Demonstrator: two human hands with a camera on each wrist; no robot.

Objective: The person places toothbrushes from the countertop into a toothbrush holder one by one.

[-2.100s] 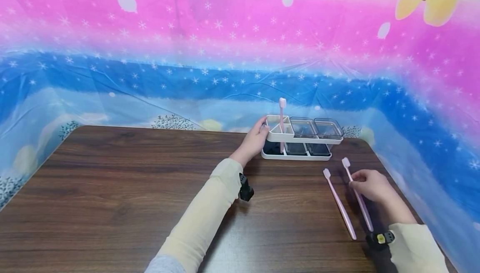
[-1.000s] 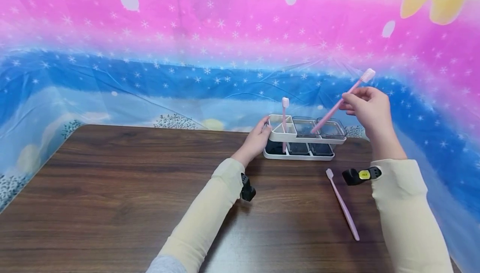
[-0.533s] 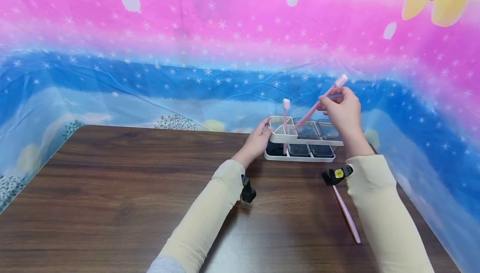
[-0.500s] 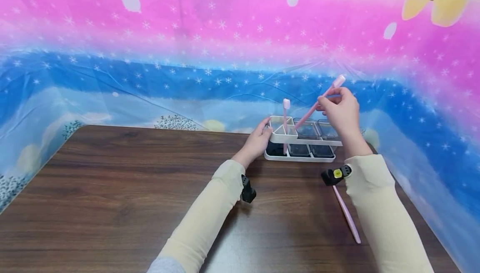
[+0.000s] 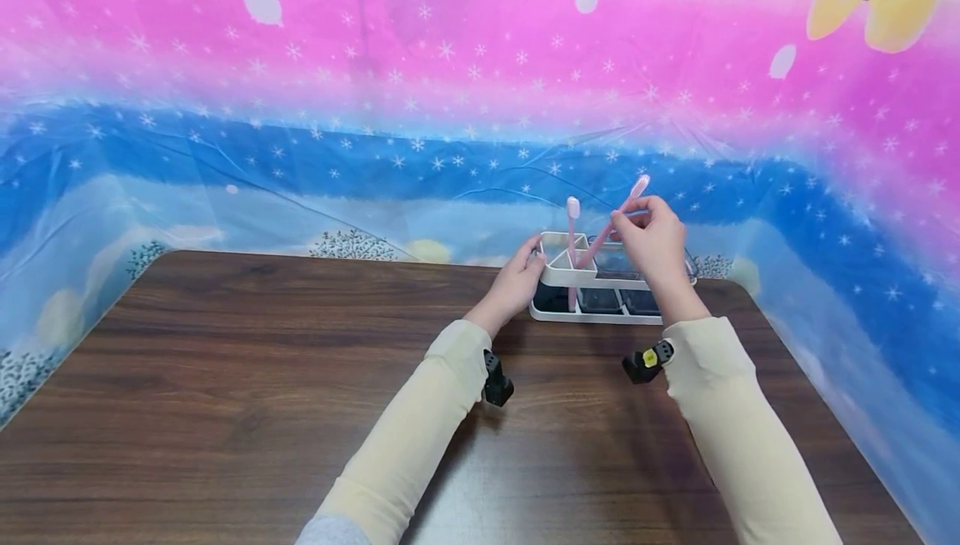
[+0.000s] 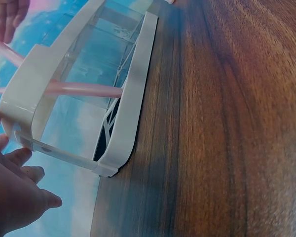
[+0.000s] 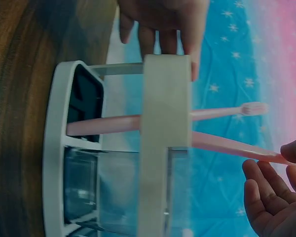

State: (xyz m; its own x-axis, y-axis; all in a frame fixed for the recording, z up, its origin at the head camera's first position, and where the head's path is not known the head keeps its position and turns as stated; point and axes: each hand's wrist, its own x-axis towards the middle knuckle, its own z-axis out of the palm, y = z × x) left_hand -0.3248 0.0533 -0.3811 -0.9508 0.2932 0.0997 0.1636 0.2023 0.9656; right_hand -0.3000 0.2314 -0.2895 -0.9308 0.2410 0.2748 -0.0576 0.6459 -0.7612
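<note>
Between the two hands I see the white two-tier rack (image 5: 572,277) on the bench (image 5: 262,378). The left hand (image 5: 513,285) grips its end; the right hand (image 5: 656,238) pinches a tilted pink toothbrush (image 5: 601,239), its lower end at the top tier, just beside an upright toothbrush (image 5: 572,227). From overhead, the right hand partly blocks the clear bins (image 5: 613,261); patterned cloth (image 5: 337,70) hangs beyond both hands.

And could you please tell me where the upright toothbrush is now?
The upright brush is just right of centre in the head view, standing in the left end of the rack, left of the tilted brush.
</note>
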